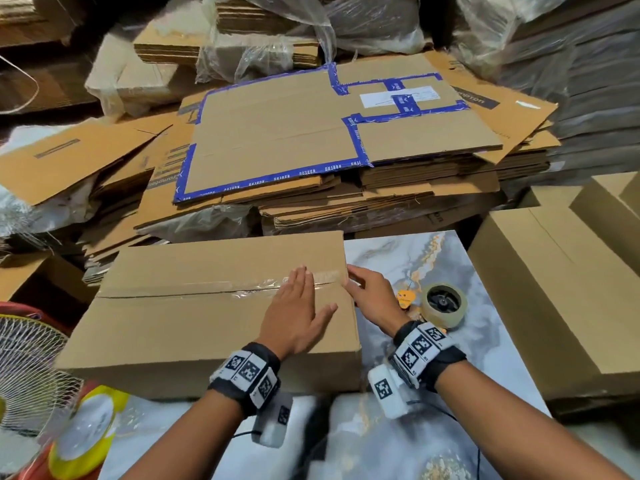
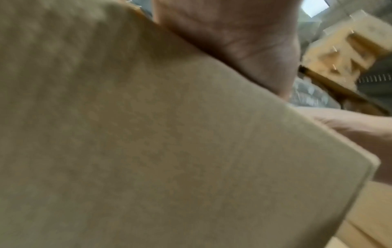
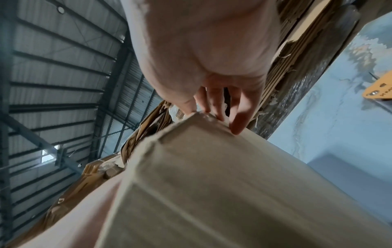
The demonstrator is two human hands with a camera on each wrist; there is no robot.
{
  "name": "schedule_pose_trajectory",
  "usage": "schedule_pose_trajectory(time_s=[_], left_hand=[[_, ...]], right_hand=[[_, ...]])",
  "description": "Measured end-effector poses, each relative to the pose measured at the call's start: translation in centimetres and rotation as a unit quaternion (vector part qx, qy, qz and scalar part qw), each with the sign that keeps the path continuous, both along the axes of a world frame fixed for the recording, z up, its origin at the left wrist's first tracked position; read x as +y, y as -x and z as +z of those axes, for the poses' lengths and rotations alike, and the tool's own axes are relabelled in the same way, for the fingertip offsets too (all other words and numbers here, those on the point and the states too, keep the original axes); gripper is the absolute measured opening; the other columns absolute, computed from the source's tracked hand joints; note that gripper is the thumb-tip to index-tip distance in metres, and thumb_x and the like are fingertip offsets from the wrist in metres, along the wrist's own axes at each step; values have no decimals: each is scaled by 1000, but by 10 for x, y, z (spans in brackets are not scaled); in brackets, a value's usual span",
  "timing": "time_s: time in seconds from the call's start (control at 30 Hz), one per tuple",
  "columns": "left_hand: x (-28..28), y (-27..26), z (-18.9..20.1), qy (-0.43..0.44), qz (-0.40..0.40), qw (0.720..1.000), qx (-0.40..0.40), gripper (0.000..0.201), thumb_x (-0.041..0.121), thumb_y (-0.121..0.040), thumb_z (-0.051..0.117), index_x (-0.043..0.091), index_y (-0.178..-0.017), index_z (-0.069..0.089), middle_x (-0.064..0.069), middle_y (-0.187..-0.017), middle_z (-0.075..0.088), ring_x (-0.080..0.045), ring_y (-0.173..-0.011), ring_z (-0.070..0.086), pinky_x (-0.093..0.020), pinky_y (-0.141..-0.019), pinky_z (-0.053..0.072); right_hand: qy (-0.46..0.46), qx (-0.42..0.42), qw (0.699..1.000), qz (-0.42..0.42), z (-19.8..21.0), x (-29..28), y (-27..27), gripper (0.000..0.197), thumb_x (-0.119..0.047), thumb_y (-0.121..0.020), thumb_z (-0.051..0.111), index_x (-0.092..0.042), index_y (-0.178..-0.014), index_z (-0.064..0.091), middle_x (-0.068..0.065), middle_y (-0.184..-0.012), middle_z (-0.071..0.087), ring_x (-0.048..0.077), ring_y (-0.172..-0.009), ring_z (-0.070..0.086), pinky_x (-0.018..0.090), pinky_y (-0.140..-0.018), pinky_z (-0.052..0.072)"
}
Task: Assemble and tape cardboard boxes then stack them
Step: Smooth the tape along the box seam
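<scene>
A long brown cardboard box (image 1: 194,317) lies on the marble-patterned table (image 1: 460,271), its top seam covered by clear tape (image 1: 263,285). My left hand (image 1: 298,306) lies flat on the lid near the right end, fingers straight over the tape. My right hand (image 1: 370,296) is at the box's right end, its fingers (image 3: 239,117) pressing the tape end down against the end face (image 3: 222,184). In the left wrist view the lid (image 2: 148,142) fills the picture under my palm (image 2: 233,42). A roll of clear tape (image 1: 444,305) stands on the table just right of my right wrist.
Finished boxes (image 1: 561,289) stand at the right. Piles of flattened cardboard (image 1: 311,133), one sheet edged in blue tape, rise behind the table. A white fan (image 1: 27,368) and a yellow tape roll (image 1: 86,434) sit at the lower left. An orange tag (image 1: 406,298) lies by the roll.
</scene>
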State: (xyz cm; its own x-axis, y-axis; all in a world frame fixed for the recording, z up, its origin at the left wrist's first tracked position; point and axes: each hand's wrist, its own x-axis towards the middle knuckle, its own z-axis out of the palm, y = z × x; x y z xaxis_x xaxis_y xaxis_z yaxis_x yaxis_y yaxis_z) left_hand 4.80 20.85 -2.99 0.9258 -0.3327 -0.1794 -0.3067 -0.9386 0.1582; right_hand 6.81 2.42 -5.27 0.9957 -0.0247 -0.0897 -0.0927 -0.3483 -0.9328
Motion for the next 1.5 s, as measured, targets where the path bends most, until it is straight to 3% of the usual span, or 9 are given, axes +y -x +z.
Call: schedule_pose_trajectory(time_s=[0.23,0.33,0.47,0.6,0.7,0.87,1.07,1.3,1.5], left_hand=[[6,-8,5,21,-163,986,26,71,49,-108,21,9,-161,-2,-7,-168,-12,-20,-156,-10,-29,-123,-8],[33,-12,2,9,-58,998,1,79,60,-104,17,8,-161,-3,-6,-167,-12,-21,-156,-9,-36,-127,-1],[46,-14,2,1,0,1000,15,83,62,-103,14,5,-160,-5,-13,-167,-13,-25,-155,-12,-40,-127,-1],[50,-14,6,7,-139,990,22,78,57,-105,19,8,-160,-5,-12,-167,-14,-21,-155,-14,-37,-127,-4],[69,-17,5,-8,-129,991,26,81,62,-104,17,8,-160,-7,-10,-167,-17,-21,-155,-15,-39,-127,-2],[98,-16,0,-18,9,1000,13,92,71,-98,9,4,-159,-8,-15,-166,-16,-27,-155,-14,-39,-126,-4],[91,-17,2,-16,-162,986,36,91,70,-98,14,7,-159,-9,-13,-166,-18,-22,-154,-16,-34,-123,-9],[127,-15,3,-32,30,999,10,90,69,-99,8,5,-159,-9,-15,-166,-17,-26,-155,-15,-39,-123,-6],[93,6,3,-10,-127,992,25,84,65,-102,14,8,-161,-4,-10,-168,-13,-19,-155,-14,-34,-124,-7]], right_hand=[[66,2,997,-32,10,16,6,29,-24,-104,51,-26,-127,68,-6,-113,74,16,-103,67,36,-91,55],[38,16,995,-91,13,27,10,25,-21,-104,51,-20,-116,73,-2,-105,76,21,-99,69,37,-86,56],[91,50,978,-182,25,41,16,38,-12,-104,48,-9,-140,57,11,-145,56,34,-130,54,34,-99,44],[271,-2,961,-65,35,70,28,50,-8,-104,39,-11,-154,37,6,-166,25,27,-154,19,35,-117,28],[382,3,924,-14,26,77,30,56,-18,-106,36,-13,-160,24,4,-169,14,22,-157,2,37,-124,18],[440,-6,898,-10,25,79,31,55,-16,-106,31,-10,-160,21,8,-169,10,23,-157,-1,38,-125,3],[472,-54,879,48,22,82,33,53,-20,-108,30,-14,-160,23,4,-169,14,15,-156,9,32,-125,-2],[498,-18,865,52,21,87,30,59,-43,-109,23,-12,-159,25,4,-168,16,16,-156,10,36,-127,0],[505,4,860,67,28,93,36,68,-51,-107,12,-10,-161,15,6,-170,6,17,-157,0,38,-126,-6]])
